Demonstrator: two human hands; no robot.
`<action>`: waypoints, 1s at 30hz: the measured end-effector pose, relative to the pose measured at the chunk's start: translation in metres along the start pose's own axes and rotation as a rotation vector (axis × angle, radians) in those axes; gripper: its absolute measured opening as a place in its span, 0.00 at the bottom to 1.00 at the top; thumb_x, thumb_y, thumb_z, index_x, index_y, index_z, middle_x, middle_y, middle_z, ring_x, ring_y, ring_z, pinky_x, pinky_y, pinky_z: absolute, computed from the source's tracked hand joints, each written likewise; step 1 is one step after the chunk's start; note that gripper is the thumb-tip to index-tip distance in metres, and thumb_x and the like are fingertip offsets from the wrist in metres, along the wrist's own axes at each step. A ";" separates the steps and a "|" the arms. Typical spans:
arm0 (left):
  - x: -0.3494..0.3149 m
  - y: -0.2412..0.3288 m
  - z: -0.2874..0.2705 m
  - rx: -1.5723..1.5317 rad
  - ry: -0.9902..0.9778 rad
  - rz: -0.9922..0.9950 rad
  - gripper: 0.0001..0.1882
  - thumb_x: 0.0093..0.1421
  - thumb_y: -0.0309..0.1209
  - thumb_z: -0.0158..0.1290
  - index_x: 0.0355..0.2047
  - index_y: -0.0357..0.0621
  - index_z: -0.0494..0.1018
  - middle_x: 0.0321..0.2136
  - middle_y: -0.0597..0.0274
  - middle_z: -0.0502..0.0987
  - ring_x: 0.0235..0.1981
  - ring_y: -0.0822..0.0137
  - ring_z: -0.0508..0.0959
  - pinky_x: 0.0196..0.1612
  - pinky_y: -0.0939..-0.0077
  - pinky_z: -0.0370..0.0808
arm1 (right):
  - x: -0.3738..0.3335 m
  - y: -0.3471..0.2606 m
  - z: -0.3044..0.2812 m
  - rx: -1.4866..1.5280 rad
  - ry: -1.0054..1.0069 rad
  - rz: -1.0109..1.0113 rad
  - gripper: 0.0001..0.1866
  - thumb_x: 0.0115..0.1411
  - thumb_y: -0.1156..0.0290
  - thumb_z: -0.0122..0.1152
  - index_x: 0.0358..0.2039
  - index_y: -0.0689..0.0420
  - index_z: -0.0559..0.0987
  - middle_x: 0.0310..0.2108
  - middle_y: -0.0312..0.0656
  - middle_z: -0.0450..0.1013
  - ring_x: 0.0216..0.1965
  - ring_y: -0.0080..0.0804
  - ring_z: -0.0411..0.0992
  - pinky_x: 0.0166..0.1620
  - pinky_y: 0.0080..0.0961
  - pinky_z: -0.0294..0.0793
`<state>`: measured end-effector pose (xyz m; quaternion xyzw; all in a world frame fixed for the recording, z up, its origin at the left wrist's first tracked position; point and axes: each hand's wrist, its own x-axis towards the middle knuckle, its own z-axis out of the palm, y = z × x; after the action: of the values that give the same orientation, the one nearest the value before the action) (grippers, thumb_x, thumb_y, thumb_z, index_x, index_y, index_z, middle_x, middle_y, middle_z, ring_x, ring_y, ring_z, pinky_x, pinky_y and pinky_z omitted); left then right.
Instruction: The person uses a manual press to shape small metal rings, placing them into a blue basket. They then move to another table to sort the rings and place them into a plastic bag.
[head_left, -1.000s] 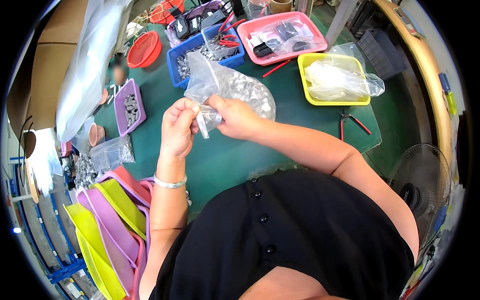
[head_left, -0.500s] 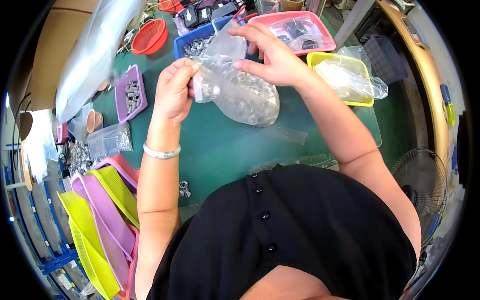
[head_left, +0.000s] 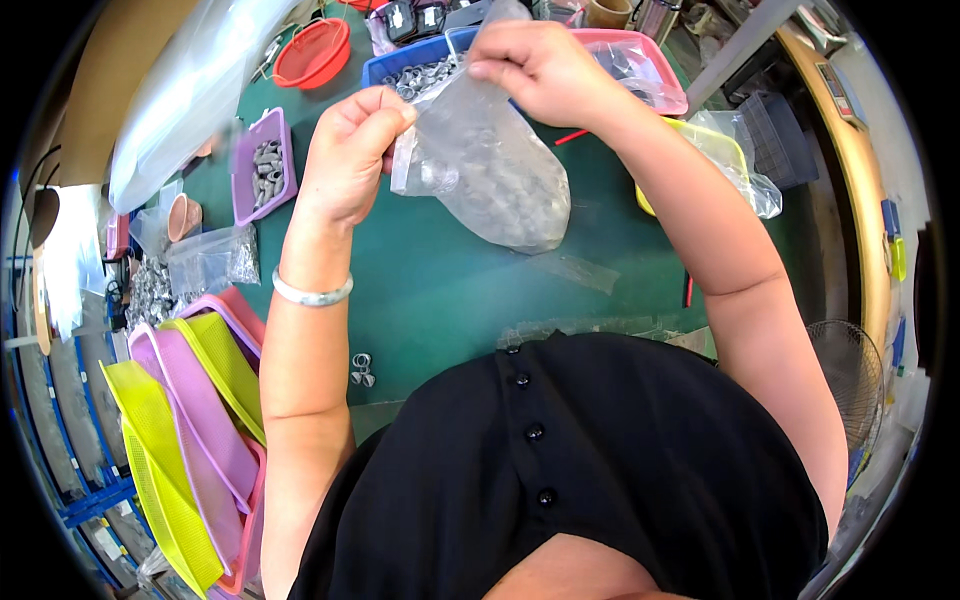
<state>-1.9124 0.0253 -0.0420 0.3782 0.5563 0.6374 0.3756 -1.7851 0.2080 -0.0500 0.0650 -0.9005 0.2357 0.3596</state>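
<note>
A clear plastic bag (head_left: 510, 190) of small metal-looking parts hangs tilted over the green table, its filled end lower and to the right. My left hand (head_left: 352, 155), with a pale bangle (head_left: 313, 292) on the wrist, pinches the bag's left edge between thumb and fingers. At the bag's upper part, my right hand (head_left: 545, 75) is closed on the film, thumb against fingers. Just behind both hands stands a blue bin (head_left: 376, 72) of metal rings, partly covered by the bag.
A purple basket (head_left: 285, 190) of grey parts stands left, below a red basket (head_left: 313, 55). Pink (head_left: 675, 98) and yellow (head_left: 646, 200) trays sit right. Stacked colored baskets (head_left: 190, 440) lie at lower left. Several small metal pieces (head_left: 362, 370) rest near my left forearm.
My right hand has gone from spread fingers to a closed grip on the bag's upper film. The bag's neck is now pulled upward, while my left hand keeps its pinch.
</note>
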 end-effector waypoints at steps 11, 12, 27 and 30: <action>0.046 -0.014 -0.014 0.264 0.423 0.123 0.11 0.58 0.34 0.48 0.20 0.45 0.67 0.17 0.70 0.67 0.19 0.77 0.66 0.23 0.82 0.63 | 0.005 0.005 -0.018 0.050 0.096 0.204 0.04 0.53 0.77 0.54 0.24 0.63 0.72 0.20 0.47 0.67 0.24 0.38 0.68 0.30 0.29 0.67; 0.043 -0.045 -0.031 0.175 0.506 -0.019 0.11 0.58 0.37 0.48 0.22 0.46 0.67 0.18 0.70 0.68 0.19 0.77 0.66 0.23 0.82 0.63 | 0.007 0.003 -0.015 0.097 0.118 0.212 0.04 0.53 0.77 0.55 0.24 0.63 0.72 0.20 0.47 0.67 0.23 0.37 0.68 0.30 0.28 0.67; -0.043 -0.250 0.000 -0.281 0.255 -0.765 0.38 0.59 0.61 0.34 0.64 0.60 0.42 0.65 0.61 0.45 0.65 0.55 0.45 0.57 0.33 0.40 | 0.054 0.008 -0.033 -0.141 0.109 0.181 0.08 0.56 0.71 0.52 0.26 0.62 0.73 0.22 0.46 0.71 0.27 0.36 0.70 0.33 0.29 0.68; -0.054 -0.218 0.004 -0.129 0.259 -0.763 0.35 0.61 0.57 0.35 0.64 0.58 0.44 0.64 0.59 0.46 0.64 0.55 0.47 0.59 0.39 0.43 | 0.064 0.005 -0.043 0.055 0.184 0.205 0.07 0.57 0.72 0.52 0.25 0.63 0.72 0.19 0.38 0.68 0.24 0.25 0.66 0.31 0.23 0.67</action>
<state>-1.8729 -0.0006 -0.2616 0.0371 0.6582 0.5283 0.5350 -1.8070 0.2361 0.0185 -0.0392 -0.8589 0.3008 0.4126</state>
